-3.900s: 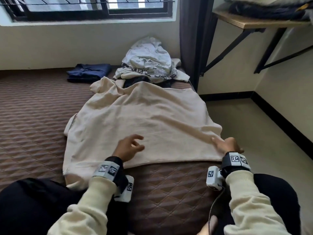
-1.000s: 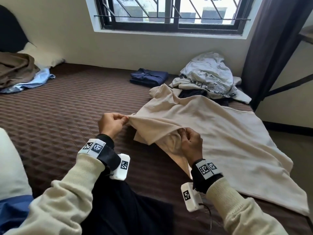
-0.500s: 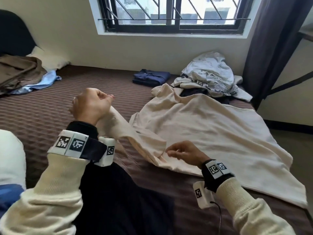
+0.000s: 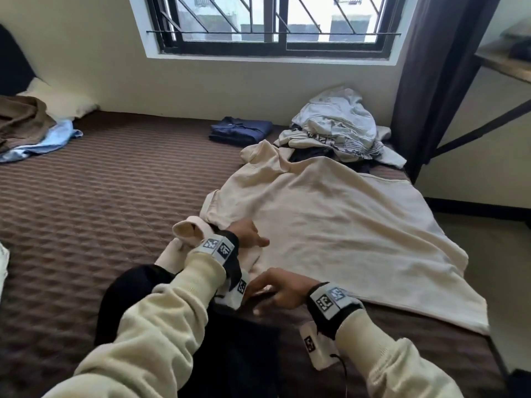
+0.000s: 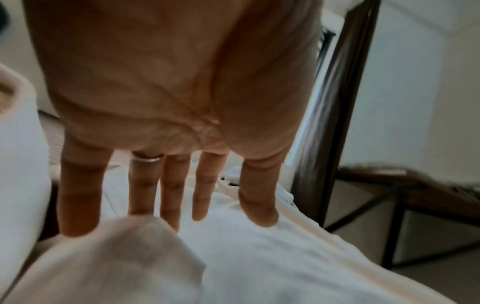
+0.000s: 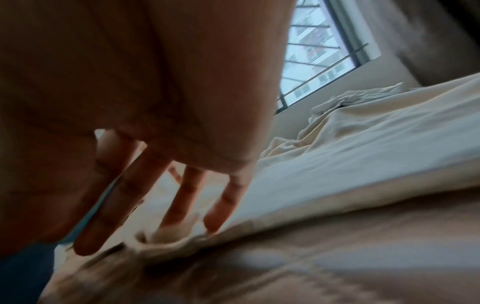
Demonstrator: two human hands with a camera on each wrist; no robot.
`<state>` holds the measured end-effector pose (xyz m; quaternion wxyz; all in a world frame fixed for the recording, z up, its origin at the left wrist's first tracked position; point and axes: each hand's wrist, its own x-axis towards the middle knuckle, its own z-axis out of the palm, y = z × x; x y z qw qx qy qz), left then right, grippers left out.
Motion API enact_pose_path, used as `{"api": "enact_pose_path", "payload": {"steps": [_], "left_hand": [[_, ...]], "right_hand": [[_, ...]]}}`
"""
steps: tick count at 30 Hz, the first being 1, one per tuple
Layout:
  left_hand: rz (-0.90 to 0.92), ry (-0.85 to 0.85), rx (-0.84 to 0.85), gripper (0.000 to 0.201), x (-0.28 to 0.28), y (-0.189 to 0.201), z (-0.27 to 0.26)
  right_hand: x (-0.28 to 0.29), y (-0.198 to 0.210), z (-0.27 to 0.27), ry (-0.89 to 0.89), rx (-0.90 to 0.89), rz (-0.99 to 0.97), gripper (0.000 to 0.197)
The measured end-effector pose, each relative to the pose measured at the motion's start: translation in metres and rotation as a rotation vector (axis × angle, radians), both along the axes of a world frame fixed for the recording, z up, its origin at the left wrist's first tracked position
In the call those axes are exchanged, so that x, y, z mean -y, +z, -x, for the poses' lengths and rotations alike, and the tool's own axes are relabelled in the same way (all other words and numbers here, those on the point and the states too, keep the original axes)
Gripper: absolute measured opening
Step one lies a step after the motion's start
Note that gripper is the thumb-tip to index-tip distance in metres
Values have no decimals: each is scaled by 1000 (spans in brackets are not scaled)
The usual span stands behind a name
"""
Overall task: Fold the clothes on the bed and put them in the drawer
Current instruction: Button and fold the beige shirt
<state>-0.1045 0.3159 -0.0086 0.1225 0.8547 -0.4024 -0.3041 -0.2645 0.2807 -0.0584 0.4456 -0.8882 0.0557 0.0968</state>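
On the brown quilted bed (image 4: 86, 214), right half, a cream sweatshirt (image 4: 339, 225) lies spread flat, hem near the right edge, neck end reaching toward the far clothes pile. Its near-left sleeve (image 4: 188, 229) is bunched up, cuff opening facing the camera, just left of the left wrist. Left hand (image 4: 247, 231) rests flat on the sweatshirt's near-left part, fingers (image 5: 171, 191) straight and slightly spread, nothing gripped; a ring shows on one finger. Right hand (image 4: 283, 288) sits at the near edge of the sweatshirt, fingers (image 6: 223, 203) extended and loosely spread, tips touching the fabric edge where it wrinkles against the mattress; no pinch visible. Both arms wear cream sleeves and tagged wrist bands. Far right by the wall, an unfolded pile of whitish clothes (image 4: 336, 127) touches the sweatshirt's far end. Left of that pile, a folded navy garment (image 4: 241, 130) lies apart. Far left, a brown blanket (image 4: 20, 122), light blue cloth (image 4: 54, 139) and pillow. Barred window (image 4: 273, 21) above, dark curtain (image 4: 431, 67) right.
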Motion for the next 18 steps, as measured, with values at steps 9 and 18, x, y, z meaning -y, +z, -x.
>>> {"api": "enact_pose_path", "payload": {"steps": [9, 18], "left_hand": [[-349, -38, 479, 69, 13, -28, 23], [17, 461, 314, 36, -21, -17, -14]], "right_hand": [[96, -3, 152, -870, -67, 121, 35], [138, -33, 223, -832, -545, 338, 103]]}}
